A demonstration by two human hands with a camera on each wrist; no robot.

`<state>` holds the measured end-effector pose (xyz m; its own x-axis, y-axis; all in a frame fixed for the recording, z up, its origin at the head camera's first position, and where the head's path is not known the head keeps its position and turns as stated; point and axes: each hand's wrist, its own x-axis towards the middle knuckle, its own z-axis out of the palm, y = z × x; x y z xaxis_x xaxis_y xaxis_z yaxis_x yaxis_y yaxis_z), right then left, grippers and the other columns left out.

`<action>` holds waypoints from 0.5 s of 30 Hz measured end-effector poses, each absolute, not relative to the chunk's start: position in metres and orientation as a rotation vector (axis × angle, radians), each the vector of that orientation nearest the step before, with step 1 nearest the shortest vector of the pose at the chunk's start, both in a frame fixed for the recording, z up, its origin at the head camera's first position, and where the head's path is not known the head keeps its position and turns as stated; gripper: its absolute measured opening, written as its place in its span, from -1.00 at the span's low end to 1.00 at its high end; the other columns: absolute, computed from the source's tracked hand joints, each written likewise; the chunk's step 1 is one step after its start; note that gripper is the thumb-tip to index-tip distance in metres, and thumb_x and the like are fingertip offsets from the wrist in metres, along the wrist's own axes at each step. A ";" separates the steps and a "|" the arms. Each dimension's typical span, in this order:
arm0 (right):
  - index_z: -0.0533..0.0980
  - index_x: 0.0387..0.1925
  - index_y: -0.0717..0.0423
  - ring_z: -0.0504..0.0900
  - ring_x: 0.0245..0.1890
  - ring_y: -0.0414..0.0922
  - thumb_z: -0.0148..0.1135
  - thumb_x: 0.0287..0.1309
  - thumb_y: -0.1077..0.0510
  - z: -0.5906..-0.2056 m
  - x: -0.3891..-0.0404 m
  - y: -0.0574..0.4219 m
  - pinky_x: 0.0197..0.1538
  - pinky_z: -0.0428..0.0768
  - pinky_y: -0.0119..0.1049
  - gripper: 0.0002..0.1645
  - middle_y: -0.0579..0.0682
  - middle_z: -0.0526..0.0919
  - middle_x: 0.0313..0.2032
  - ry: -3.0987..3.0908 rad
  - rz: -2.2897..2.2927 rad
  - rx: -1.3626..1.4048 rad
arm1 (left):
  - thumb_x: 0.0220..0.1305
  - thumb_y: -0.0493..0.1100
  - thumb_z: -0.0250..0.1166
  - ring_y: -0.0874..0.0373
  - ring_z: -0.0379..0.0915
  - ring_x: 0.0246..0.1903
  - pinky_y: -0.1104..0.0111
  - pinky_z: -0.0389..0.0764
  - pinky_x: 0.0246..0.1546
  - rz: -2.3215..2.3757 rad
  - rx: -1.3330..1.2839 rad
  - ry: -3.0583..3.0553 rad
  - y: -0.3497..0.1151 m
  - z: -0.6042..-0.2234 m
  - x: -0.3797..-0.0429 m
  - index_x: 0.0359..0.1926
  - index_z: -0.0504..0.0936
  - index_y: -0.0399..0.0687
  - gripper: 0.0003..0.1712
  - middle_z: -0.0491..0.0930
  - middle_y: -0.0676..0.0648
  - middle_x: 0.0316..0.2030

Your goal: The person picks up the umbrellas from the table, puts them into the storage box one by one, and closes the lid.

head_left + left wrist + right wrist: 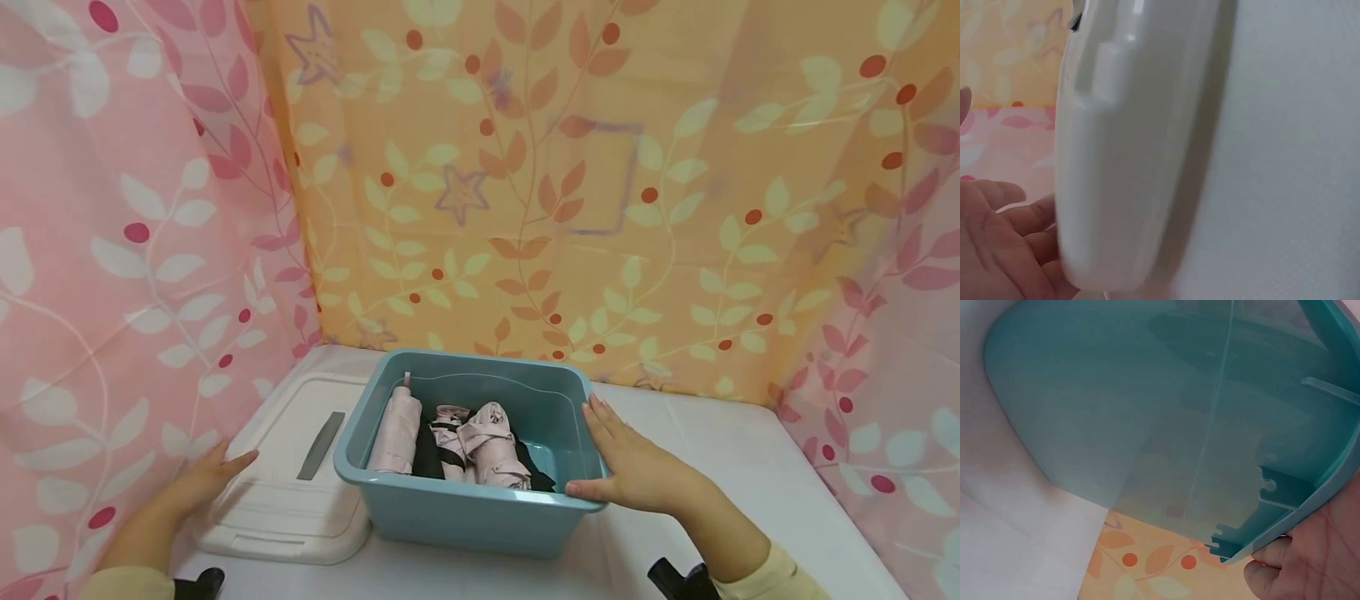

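A blue plastic storage bin [465,521] stands open in the head view. Inside it lie a pale pink roll with a small loop at its tip [396,429], other pale pink rolled cloth bundles [493,450] and black pieces between them. My right hand [637,462] rests on the bin's right rim, fingers extended along the side and thumb at the front corner. To the left lies a white lid [277,500] with a grey handle strip [321,446]. My left hand [198,479] is at the lid's left edge, its fingers loosely spread; in the left wrist view some fingertips are hidden behind the lid.
A white-covered table [720,442] carries the bin and lid. Pink patterned curtains [150,275] stand close on the left and right, and an orange patterned curtain [540,275] closes off the back. The lid's right part sits behind or under the bin's left side.
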<state>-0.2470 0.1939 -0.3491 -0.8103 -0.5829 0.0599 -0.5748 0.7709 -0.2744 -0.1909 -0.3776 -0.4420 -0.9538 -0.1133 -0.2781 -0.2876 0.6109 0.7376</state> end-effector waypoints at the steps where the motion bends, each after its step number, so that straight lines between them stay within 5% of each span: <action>1: -0.11 0.37 0.32 -0.21 0.39 0.13 0.05 -0.17 -0.58 -0.349 -0.247 0.194 0.27 0.04 0.15 0.38 0.20 -0.19 0.40 2.929 -0.441 -0.955 | 0.32 0.24 -0.07 -0.47 -0.61 0.23 -0.25 -0.37 0.15 1.288 -0.332 2.630 -0.379 -0.443 -0.190 0.28 -0.57 -0.40 0.08 -0.47 -0.56 0.25; 5: -0.12 0.37 0.32 -0.22 0.39 0.13 0.05 -0.18 -0.58 -0.348 -0.246 0.194 0.27 0.05 0.15 0.39 0.21 -0.20 0.40 2.924 -0.447 -0.949 | 0.33 -0.09 0.00 -0.48 -0.38 0.24 -0.25 -0.18 0.15 1.302 -0.242 2.688 -0.388 -0.443 -0.185 0.29 -0.46 -0.46 -0.08 -0.23 -0.58 0.24; 9: -0.12 0.37 0.33 -0.21 0.39 0.14 0.06 -0.18 -0.57 -0.347 -0.246 0.194 0.27 0.05 0.15 0.39 0.22 -0.20 0.40 2.919 -0.461 -0.950 | 0.09 -0.37 0.10 -0.46 -0.10 0.19 -0.22 0.01 0.10 1.187 -0.175 2.829 -0.395 -0.434 -0.178 0.28 -0.10 -0.57 -0.19 0.03 -0.57 0.19; 12: -0.12 0.37 0.32 -0.21 0.38 0.14 0.06 -0.18 -0.57 -0.347 -0.246 0.195 0.26 0.06 0.16 0.39 0.21 -0.21 0.40 2.917 -0.479 -0.946 | 0.05 -0.37 0.16 -0.41 -0.06 0.19 -0.17 0.07 0.10 1.191 -0.190 2.828 -0.396 -0.424 -0.175 0.28 0.00 -0.52 -0.20 0.05 -0.55 0.21; 15: -0.14 0.38 0.29 -0.21 0.39 0.12 0.07 -0.19 -0.58 -0.348 -0.246 0.197 0.26 0.07 0.15 0.39 0.18 -0.24 0.41 2.913 -0.495 -0.924 | 0.11 -0.28 0.20 -0.33 0.08 0.16 0.12 0.29 0.07 1.227 -0.199 2.788 -0.397 -0.413 -0.173 0.31 -0.04 -0.50 -0.16 0.13 -0.54 0.19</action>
<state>-0.2460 0.1969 -0.3482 -0.8209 -0.5686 0.0527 -0.5541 0.7709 -0.3143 -0.1729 -0.3966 -0.4134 -0.9876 -0.0830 -0.1330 -0.1541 0.6690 0.7271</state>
